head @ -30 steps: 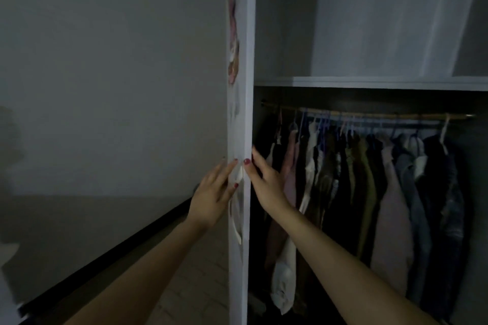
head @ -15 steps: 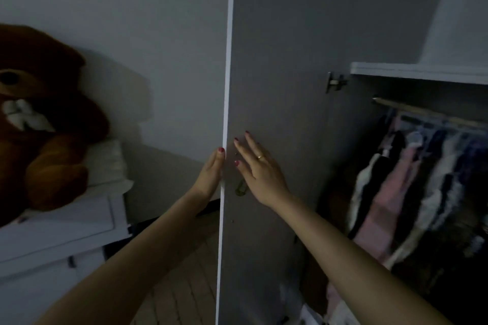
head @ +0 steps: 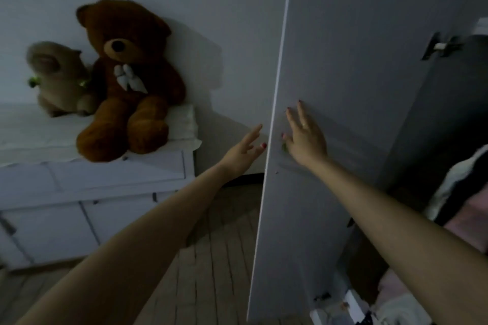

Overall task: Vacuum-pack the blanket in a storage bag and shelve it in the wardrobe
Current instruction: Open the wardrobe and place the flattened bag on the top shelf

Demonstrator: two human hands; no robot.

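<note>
Fingers first: the right hand (head: 306, 140) has its fingers straight and spread, flat against the inner face of the wardrobe door (head: 343, 87), close to the door's free edge. The left hand (head: 244, 149) is on the other side of that edge, fingers stretched out and a bit apart, thumb tip right at the edge. I can't tell if it's actually touching or just beside it. Neither hand is curled round anything.

What changed: a second ago the door was nearly edge-on and you could look straight in at the shelf and the rail of hanging clothes. Now it has swung wide, its inner face fills the middle of the view, and the head has turned left with it. Only a sliver of the wardrobe interior (head: 459, 179) shows at the right edge, with some clothes and a hinge (head: 441, 46) up top.

Past the door, a brown teddy bear (head: 126, 82) and a smaller pale plush toy (head: 56, 79) sit on top of a white cabinet (head: 92, 192), against the wall.

The blanket and storage bag aren't in view at all, and it's dim anyway. My guess is this is just opening the wardrobe up for shelving, so either the packed bag is waiting somewhere off camera or packing hasn't happened yet.
</note>
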